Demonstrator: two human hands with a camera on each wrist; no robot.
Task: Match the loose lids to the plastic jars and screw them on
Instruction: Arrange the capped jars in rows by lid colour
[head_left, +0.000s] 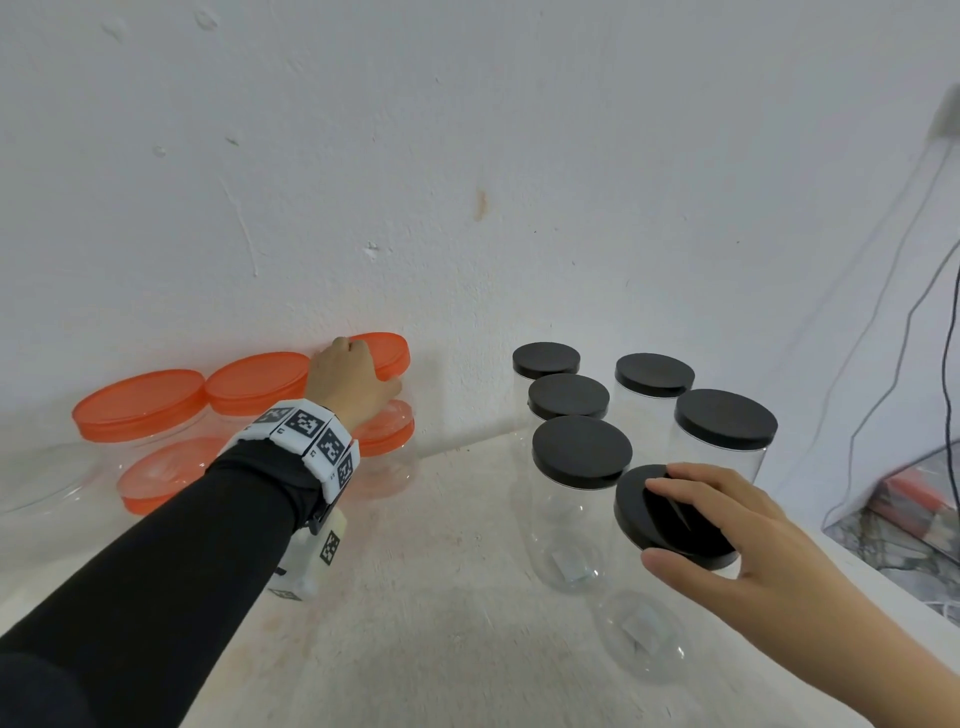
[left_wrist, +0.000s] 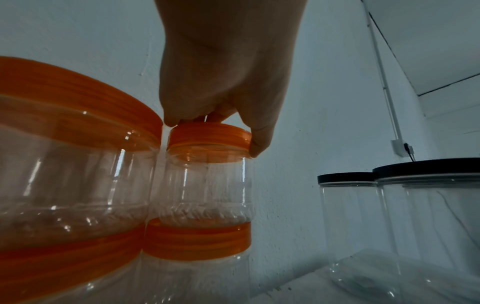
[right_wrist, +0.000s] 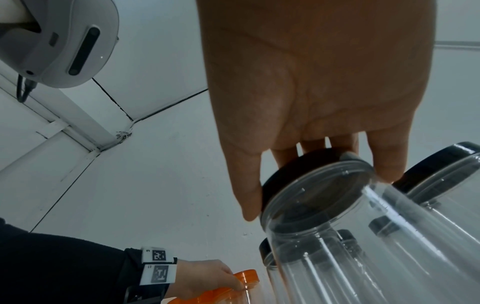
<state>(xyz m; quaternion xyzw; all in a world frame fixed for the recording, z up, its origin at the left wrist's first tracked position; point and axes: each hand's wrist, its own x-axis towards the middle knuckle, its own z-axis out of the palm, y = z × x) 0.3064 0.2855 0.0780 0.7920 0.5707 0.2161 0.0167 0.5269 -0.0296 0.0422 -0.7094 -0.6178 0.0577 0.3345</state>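
My left hand (head_left: 366, 366) grips the orange lid (head_left: 392, 351) of a small clear jar (left_wrist: 205, 185) by the wall. That jar stands stacked on a second orange-lidded jar (head_left: 387, 434). In the left wrist view the fingertips (left_wrist: 257, 148) pinch the lid's rim (left_wrist: 207, 142). My right hand (head_left: 670, 525) lies over the black lid (head_left: 631, 506) of the nearest tall clear jar (right_wrist: 337, 257). Its thumb (right_wrist: 249, 201) and fingers clasp the rim, and the lid looks tilted.
Several black-lidded clear jars (head_left: 582, 452) stand in a cluster at the right. Wider orange-lidded jars (head_left: 137, 402) are stacked at the left against the white wall. The white table's right edge (head_left: 883, 566) is close, with cables hanging beyond it.
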